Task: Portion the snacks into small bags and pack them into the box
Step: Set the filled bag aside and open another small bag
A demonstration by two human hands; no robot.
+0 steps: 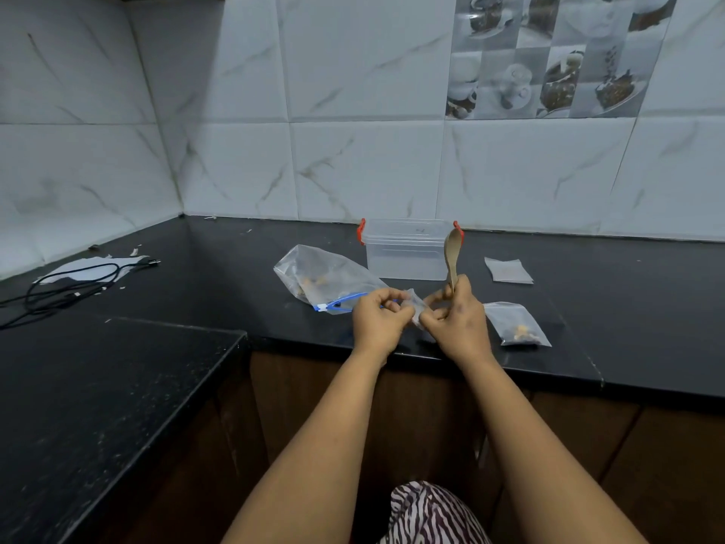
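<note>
Hands first: your left hand (377,321) and right hand (457,318) both pinch a small bag (415,310) above the desk (235,276) edge. Your right also grips a wooden spoon (452,255), before the clear box (404,249); no writing is readable

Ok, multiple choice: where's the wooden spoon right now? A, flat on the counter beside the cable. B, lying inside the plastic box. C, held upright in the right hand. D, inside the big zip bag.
C: the wooden spoon stands upright in the right hand, its bowl showing in front of the plastic box, while both hands work a small bag.
</note>
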